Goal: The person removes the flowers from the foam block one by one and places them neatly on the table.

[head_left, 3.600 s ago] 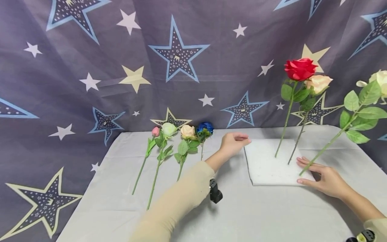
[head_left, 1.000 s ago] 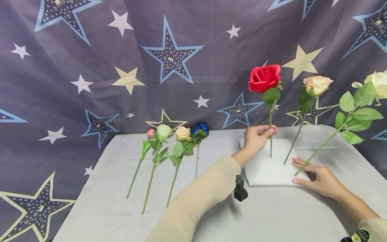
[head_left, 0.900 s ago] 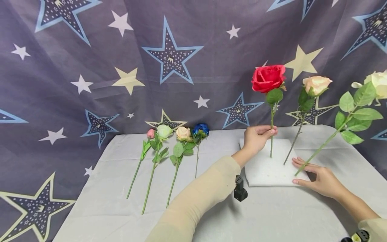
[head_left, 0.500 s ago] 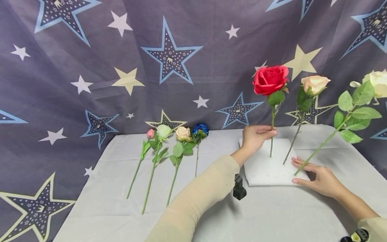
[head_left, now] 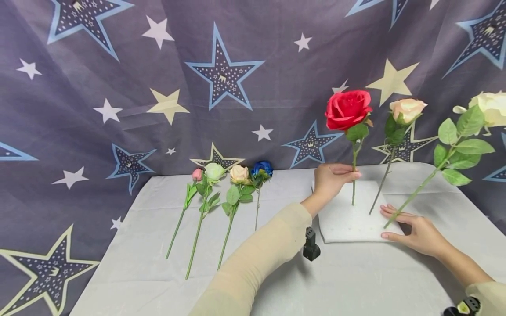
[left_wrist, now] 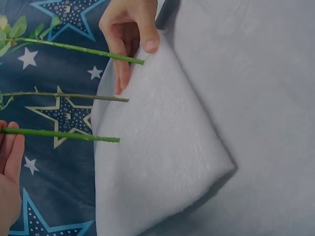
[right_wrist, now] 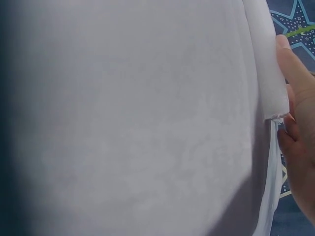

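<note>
My left hand [head_left: 331, 181] pinches the stem of a red rose [head_left: 348, 109] between thumb and fingers. The rose stands nearly upright, its stem end in a white foam block [head_left: 344, 224]. In the left wrist view, the left hand [left_wrist: 10, 182] shows partly at the edge, against the green stem. My right hand [head_left: 421, 235] holds the block's right front corner, thumb at the front and fingers along the side. A peach rose [head_left: 406, 109] and a leafy cream flower [head_left: 492, 109] also stand in the block, the latter leaning right.
Left on the grey cloth lie a pink tulip [head_left: 196, 174], a pale green rose [head_left: 215, 172], a peach rose [head_left: 239, 174] and a blue rose [head_left: 262, 170]. A star-patterned curtain [head_left: 221, 123] hangs behind the table.
Earlier my left hand was beside the block, off the red rose, which leaned right. The hand has since taken its stem, and the bloom has shifted left and turned. The right hand has stayed put.
</note>
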`<action>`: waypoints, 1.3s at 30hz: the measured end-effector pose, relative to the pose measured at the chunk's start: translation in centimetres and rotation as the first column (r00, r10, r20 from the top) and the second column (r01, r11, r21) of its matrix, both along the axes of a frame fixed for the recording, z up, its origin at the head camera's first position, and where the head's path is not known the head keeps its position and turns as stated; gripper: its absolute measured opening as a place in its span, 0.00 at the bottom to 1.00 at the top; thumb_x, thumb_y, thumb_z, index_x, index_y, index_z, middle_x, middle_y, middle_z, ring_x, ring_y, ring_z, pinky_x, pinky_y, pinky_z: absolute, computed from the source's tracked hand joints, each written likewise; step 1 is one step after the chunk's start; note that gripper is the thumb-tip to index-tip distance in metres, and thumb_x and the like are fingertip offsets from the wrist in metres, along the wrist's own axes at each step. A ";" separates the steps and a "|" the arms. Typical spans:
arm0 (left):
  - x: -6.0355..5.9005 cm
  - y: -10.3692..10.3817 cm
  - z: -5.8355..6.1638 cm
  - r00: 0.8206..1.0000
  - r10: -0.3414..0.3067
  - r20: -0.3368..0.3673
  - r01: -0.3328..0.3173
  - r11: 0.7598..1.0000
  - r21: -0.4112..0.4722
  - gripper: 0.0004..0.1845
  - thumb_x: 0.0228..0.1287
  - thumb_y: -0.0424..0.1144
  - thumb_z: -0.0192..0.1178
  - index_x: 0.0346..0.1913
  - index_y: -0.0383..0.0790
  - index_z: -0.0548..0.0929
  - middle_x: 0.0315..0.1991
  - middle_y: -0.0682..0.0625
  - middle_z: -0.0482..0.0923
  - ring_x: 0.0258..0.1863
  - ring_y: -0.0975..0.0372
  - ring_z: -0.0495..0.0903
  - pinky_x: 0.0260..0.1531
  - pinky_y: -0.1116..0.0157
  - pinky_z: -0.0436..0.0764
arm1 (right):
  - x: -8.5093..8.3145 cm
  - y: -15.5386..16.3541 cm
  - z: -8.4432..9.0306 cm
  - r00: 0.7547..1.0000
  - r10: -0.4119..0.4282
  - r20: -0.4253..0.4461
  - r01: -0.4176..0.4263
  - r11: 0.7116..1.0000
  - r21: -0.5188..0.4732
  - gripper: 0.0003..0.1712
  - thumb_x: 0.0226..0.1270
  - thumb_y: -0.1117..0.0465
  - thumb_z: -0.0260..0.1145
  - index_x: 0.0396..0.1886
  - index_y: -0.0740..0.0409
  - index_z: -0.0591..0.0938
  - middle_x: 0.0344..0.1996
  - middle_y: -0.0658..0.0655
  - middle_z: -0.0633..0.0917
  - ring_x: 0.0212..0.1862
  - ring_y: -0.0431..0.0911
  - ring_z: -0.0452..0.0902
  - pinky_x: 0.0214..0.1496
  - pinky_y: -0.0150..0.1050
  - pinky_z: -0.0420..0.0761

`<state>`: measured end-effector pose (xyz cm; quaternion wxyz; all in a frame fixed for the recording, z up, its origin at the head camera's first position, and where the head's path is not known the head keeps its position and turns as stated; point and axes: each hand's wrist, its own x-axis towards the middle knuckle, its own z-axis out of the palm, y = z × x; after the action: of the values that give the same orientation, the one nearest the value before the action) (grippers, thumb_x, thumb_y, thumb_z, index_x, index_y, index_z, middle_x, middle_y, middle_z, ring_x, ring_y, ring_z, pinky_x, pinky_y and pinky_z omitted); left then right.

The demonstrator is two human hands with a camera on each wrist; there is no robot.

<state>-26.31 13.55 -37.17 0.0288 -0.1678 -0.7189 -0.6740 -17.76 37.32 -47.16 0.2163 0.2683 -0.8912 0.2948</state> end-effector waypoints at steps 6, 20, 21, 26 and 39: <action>0.0 -0.1 0.1 0.995 0.027 -0.092 -0.033 0.997 -0.074 0.08 0.54 0.33 0.70 0.36 0.32 0.89 0.34 0.40 0.88 0.33 0.55 0.89 0.30 0.82 0.82 | 0.1 0.0 0.1 1.000 -0.004 -0.012 0.004 1.000 0.012 0.38 0.35 0.62 0.82 0.54 0.58 0.83 0.61 0.26 0.67 0.64 0.12 0.56 0.64 0.06 0.51; 0.4 0.3 0.7 0.932 -0.033 -0.360 -0.089 0.944 -0.318 0.07 0.62 0.33 0.63 0.40 0.38 0.89 0.36 0.48 0.89 0.38 0.66 0.88 0.30 0.90 0.74 | -0.1 -0.1 0.0 1.000 0.008 -0.013 -0.008 1.000 0.007 0.38 0.35 0.62 0.82 0.54 0.57 0.83 0.61 0.27 0.69 0.64 0.13 0.57 0.65 0.07 0.53; 0.3 0.3 0.7 0.931 -0.041 -0.363 -0.085 0.942 -0.323 0.07 0.63 0.33 0.63 0.40 0.38 0.89 0.37 0.48 0.89 0.37 0.66 0.88 0.29 0.90 0.73 | -0.1 -0.1 0.0 1.000 0.006 -0.013 -0.006 1.000 0.007 0.38 0.35 0.62 0.82 0.54 0.56 0.83 0.61 0.26 0.69 0.64 0.13 0.57 0.65 0.07 0.53; 0.2 0.3 1.3 0.941 -0.045 -0.337 -0.042 0.968 -0.248 0.09 0.63 0.34 0.62 0.42 0.36 0.88 0.39 0.46 0.88 0.38 0.63 0.88 0.28 0.89 0.74 | 0.0 0.0 0.0 1.000 0.001 -0.013 -0.001 1.000 0.004 0.38 0.35 0.62 0.82 0.55 0.54 0.83 0.61 0.24 0.68 0.64 0.13 0.57 0.64 0.06 0.52; 0.5 -2.0 2.3 0.981 -0.047 -0.187 0.030 0.995 -0.092 0.09 0.61 0.32 0.64 0.42 0.33 0.87 0.38 0.41 0.88 0.36 0.60 0.89 0.28 0.81 0.82 | 0.1 -0.1 0.1 1.000 -0.012 -0.024 0.012 1.000 0.016 0.38 0.35 0.61 0.82 0.54 0.58 0.83 0.61 0.26 0.67 0.64 0.12 0.55 0.65 0.06 0.52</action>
<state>-25.85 11.52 -34.86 0.0762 -0.2461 -0.7387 -0.6228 -17.66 37.20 -47.06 0.2266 0.2683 -0.8925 0.2830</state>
